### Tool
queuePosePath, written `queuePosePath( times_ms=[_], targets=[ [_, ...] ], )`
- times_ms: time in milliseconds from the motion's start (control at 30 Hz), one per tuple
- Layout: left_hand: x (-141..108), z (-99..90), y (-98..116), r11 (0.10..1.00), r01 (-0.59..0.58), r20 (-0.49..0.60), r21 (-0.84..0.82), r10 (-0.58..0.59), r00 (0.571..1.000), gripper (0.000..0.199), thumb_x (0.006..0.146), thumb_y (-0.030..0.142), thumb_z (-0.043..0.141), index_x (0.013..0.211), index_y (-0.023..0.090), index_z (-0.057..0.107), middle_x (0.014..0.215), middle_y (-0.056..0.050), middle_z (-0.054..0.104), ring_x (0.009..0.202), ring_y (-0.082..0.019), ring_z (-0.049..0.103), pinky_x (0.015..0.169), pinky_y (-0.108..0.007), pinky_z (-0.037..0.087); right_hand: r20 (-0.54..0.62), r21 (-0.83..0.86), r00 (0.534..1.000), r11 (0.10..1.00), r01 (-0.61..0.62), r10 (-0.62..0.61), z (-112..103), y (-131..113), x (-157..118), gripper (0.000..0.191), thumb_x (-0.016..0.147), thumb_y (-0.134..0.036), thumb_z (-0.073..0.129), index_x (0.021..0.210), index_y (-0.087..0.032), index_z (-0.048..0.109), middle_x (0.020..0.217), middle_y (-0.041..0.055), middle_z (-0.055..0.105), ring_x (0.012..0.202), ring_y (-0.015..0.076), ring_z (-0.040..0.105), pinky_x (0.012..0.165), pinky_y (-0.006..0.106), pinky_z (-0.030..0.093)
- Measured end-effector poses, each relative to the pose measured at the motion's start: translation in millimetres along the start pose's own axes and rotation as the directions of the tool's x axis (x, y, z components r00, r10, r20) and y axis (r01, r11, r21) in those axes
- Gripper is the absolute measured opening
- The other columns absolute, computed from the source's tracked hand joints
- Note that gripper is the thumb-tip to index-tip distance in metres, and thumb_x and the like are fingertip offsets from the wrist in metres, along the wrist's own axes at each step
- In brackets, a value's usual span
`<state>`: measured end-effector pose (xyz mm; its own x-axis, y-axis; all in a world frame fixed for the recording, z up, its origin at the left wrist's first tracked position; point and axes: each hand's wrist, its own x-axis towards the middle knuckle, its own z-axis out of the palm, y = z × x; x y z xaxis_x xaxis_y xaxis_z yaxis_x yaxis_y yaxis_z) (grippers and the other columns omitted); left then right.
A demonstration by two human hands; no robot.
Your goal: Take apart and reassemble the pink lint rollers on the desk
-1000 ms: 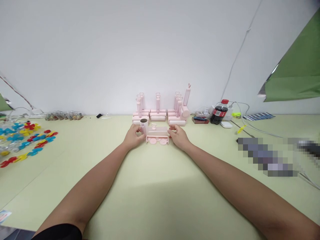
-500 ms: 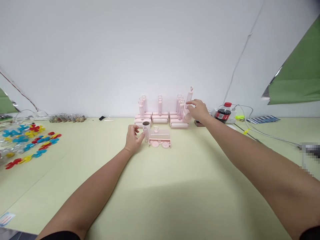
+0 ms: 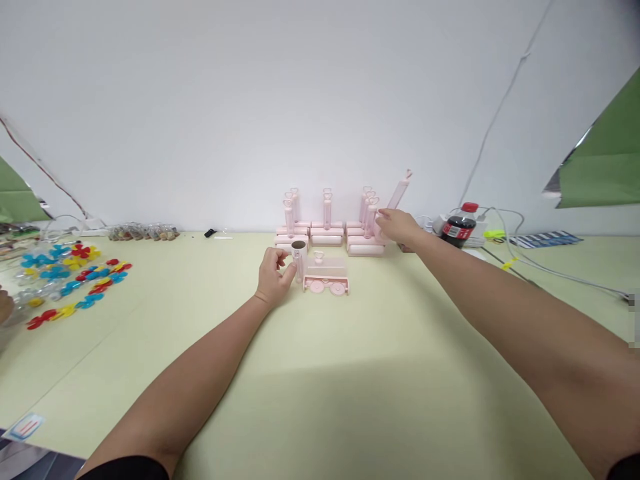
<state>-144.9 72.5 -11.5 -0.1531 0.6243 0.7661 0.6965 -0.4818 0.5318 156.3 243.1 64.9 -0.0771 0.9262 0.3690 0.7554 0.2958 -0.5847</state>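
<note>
My left hand (image 3: 275,277) is curled against an upright white roll (image 3: 299,250) with a grey-brown core, its thumb beside a slim clear pink tube (image 3: 299,267) standing in front. Right of these lies an open pink case (image 3: 326,285) with two round discs inside and a clear lid tilted up. Farther off, my right hand (image 3: 399,227) is closed on a pink lint roller whose clear handle (image 3: 399,195) leans up to the right; the fingers partly hide its roll. Beside it, several similar lint rollers (image 3: 327,213) stand upright behind pink-and-white rolls (image 3: 366,251) lying along the wall.
A cola bottle (image 3: 459,225) with a red cap stands right of my right hand, among white cables (image 3: 555,270). Colourful plastic flower pieces (image 3: 90,301) and small bagged items (image 3: 143,232) lie at left. Part of another person's hand (image 3: 5,307) shows at the left edge.
The lint roller in my right hand has tilted farther to the right. My left hand stays at the white roll. The view has shifted slightly, and another person's hand has appeared at the left edge.
</note>
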Motion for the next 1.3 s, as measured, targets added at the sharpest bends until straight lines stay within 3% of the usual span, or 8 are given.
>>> queuePosePath(
  times_ms=[167,300,433,500,567,700,1167,1300],
  targets=[
    [-3.4,-1.6,22.0,0.999,-0.038,0.013,-0.029,0.039,0.999,0.009,0.077,0.027,0.054,0.081,0.021,0.049,0.072,0.001,0.046,0.063,-0.013,0.044,0.062,-0.028,0.041,-0.153,0.154,0.979,0.982,-0.107,0.131,-18.2,7.2,-27.8,0.051,0.085,-0.031,0.047,0.131,-0.011,0.057,0.134,0.0148,0.057,0.121,0.0288,0.054,0.102,0.043,0.043],
    [-11.3,6.2,70.2,0.947,0.12,0.241,-0.297,-0.047,0.969,0.013,0.081,0.032,0.054,0.078,0.019,0.051,0.055,0.006,0.041,0.05,-0.009,0.038,0.052,-0.023,0.035,-0.221,0.456,0.944,0.882,-0.121,0.244,-32.3,6.1,-87.4,0.045,0.082,-0.034,0.056,0.125,-0.023,0.063,0.134,0.0079,0.059,0.12,0.0284,0.056,0.097,0.042,0.049],
    [-24.2,31.1,126.2,0.699,0.589,0.607,-0.405,-0.276,0.745,0.033,0.084,0.048,0.053,0.095,0.017,0.056,0.071,0.001,0.056,0.05,-0.008,0.047,0.045,-0.021,0.035,-0.009,0.715,0.971,0.681,-0.16,0.238,-33.5,-5.8,-175.9,0.047,0.082,-0.04,0.061,0.127,-0.027,0.061,0.139,0.0051,0.055,0.121,0.0306,0.055,0.093,0.045,0.051],
    [-31.9,46.7,146.3,0.519,0.775,0.792,-0.36,-0.268,0.548,0.048,0.084,0.061,0.048,0.102,0.017,0.053,0.082,-0.004,0.06,0.053,-0.011,0.054,0.041,-0.021,0.039,-0.02,0.699,0.99,0.71,-0.088,0.142,-30.5,-11.1,-213.4,0.049,0.085,-0.046,0.059,0.13,-0.027,0.058,0.138,0.0048,0.055,0.124,0.0299,0.052,0.097,0.045,0.048],
    [-39.3,60.5,157.6,0.425,0.823,0.847,-0.377,-0.201,0.492,0.055,0.08,0.066,0.051,0.103,0.016,0.05,0.085,-0.005,0.058,0.061,-0.014,0.059,0.043,-0.023,0.045,-0.058,0.651,0.998,0.759,0.017,0.027,-28.2,-13.9,-237.1,0.048,0.088,-0.047,0.054,0.132,-0.028,0.056,0.139,0.005,0.054,0.128,0.0281,0.048,0.103,0.044,0.043],
    [-48.4,76.1,155.5,0.465,0.766,0.817,-0.443,-0.143,0.559,0.059,0.077,0.062,0.061,0.111,0.016,0.046,0.082,-0.003,0.056,0.067,-0.014,0.058,0.046,-0.022,0.046,-0.088,0.597,0.995,0.797,0.096,-0.054,-28.7,-12.6,-243.5,0.054,0.087,-0.05,0.054,0.135,-0.025,0.053,0.141,0.0078,0.049,0.13,0.0275,0.044,0.106,0.043,0.038],
    [-27.4,93.8,113.9,0.803,0.496,0.661,-0.33,-0.178,0.729,0.038,0.09,0.05,0.045,0.106,0.018,0.057,0.09,-0.004,0.061,0.075,-0.016,0.057,0.058,-0.025,0.045,0.147,0.75,0.93,0.575,-0.327,0.337,-17.0,-0.1,-221.5,0.057,0.077,-0.049,0.063,0.129,-0.027,0.058,0.118,0.0036,0.063,0.101,0.024,0.057,0.08,0.032,0.048],
    [-1.7,95.6,122.2,0.971,0.181,0.574,-0.154,-0.061,0.816,0.034,0.093,0.039,0.04,0.114,0.018,0.057,0.103,-0.007,0.064,0.087,-0.018,0.059,0.076,-0.031,0.047,0.15,0.744,0.928,0.58,-0.333,0.341,-15.7,0.3,-222.0,0.056,0.077,-0.048,0.063,0.128,-0.026,0.058,0.115,0.0034,0.063,0.096,0.0228,0.057,0.077,0.031,0.048]
  ],
)
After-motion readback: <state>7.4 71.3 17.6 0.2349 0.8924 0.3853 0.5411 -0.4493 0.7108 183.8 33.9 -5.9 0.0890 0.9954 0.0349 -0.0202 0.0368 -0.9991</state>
